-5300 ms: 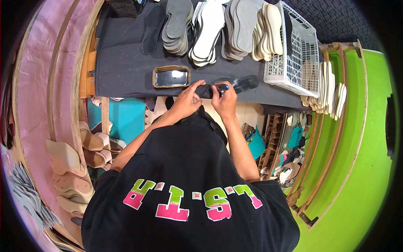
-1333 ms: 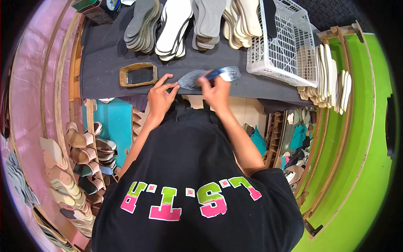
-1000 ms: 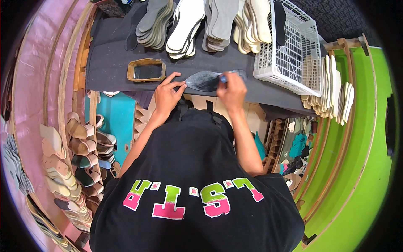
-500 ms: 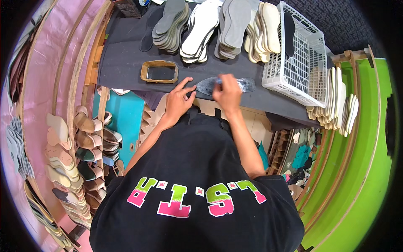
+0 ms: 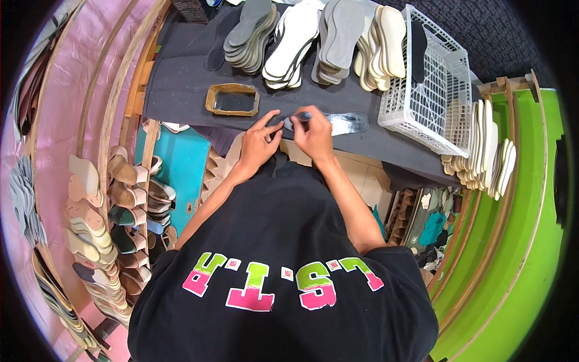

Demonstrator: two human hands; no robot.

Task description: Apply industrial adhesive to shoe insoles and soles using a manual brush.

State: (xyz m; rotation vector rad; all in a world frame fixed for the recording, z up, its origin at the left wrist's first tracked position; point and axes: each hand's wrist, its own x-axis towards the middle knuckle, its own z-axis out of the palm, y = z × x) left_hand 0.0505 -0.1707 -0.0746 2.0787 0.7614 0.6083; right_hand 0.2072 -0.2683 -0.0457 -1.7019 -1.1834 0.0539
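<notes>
A dark insole (image 5: pixel 350 123) lies across the near edge of the dark-covered table, its right part glossy and wet-looking. My right hand (image 5: pixel 315 136) is closed around a small dark brush-like tool (image 5: pixel 304 116), held over the insole's left part; the tool's tip is hidden. At the insole's left tip, my left hand (image 5: pixel 258 145) rests with fingers apart, fingertips touching the tip and the table beside it. A brown-rimmed tray (image 5: pixel 232 113) with something dark inside stands beyond my left hand.
Stacks of grey insoles (image 5: pixel 244 45), white insoles (image 5: pixel 292 45) and cream insoles (image 5: pixel 386 42) line the table's far side. A white plastic crate (image 5: pixel 425 127) stands at right, a black insole over its rim. Shoes (image 5: pixel 126 196) fill a wooden rack at left.
My right hand has moved left along the insole with the tool, uncovering more of its shiny right part. My left hand has stayed at the insole's tip.
</notes>
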